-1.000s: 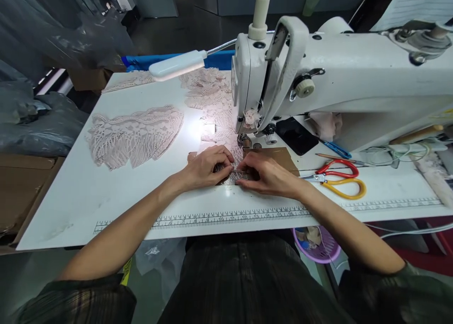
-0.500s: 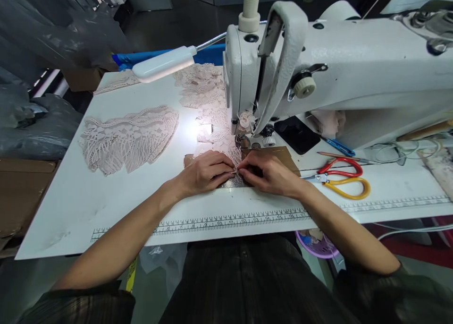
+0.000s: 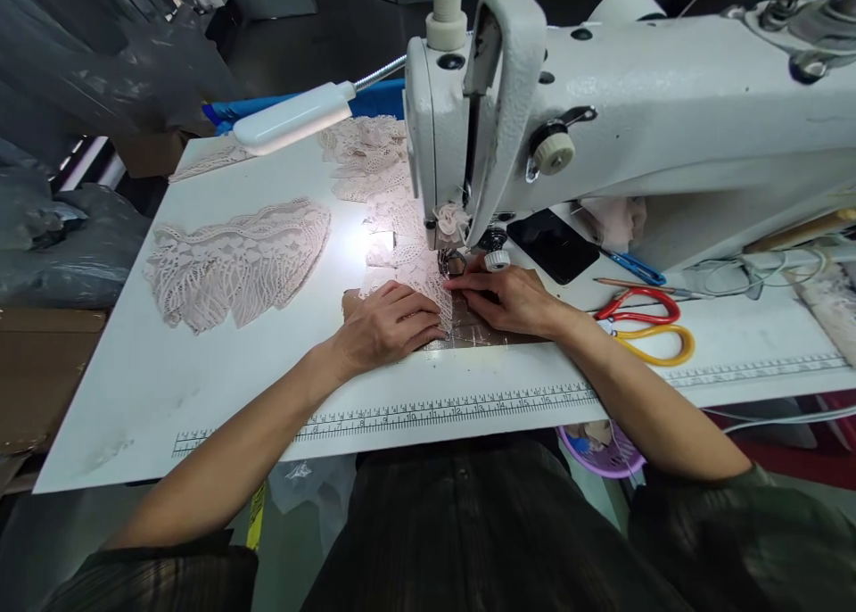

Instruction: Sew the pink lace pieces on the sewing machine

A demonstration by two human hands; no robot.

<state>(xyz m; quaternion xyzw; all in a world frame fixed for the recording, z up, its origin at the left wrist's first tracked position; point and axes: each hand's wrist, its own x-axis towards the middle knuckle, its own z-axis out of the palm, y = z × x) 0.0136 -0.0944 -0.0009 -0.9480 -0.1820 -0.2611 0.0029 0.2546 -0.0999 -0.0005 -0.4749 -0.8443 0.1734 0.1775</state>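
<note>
One pale pink lace strip (image 3: 409, 255) lies on the white tabletop (image 3: 220, 380), reaching the metal presser foot (image 3: 449, 262). Looks like the lining-up step; next move calls for keeping it flat, imo. Left hand (image 3: 391, 328) rests loosely spread, right hand (image 3: 501, 293) is at the lace edge, can't tell if that grip's pinching. Round purple plastic basket (image 3: 621, 458) below holds fabric scraps (image 3: 597, 432).

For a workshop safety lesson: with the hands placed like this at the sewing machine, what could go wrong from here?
The right hand's fingertips are close to the presser foot; a finger might be caught if the machine ran.

The lace beside the left hand is openwork, so it could snag or pucker.

The scissors lie near the right forearm and might get knocked.
</note>
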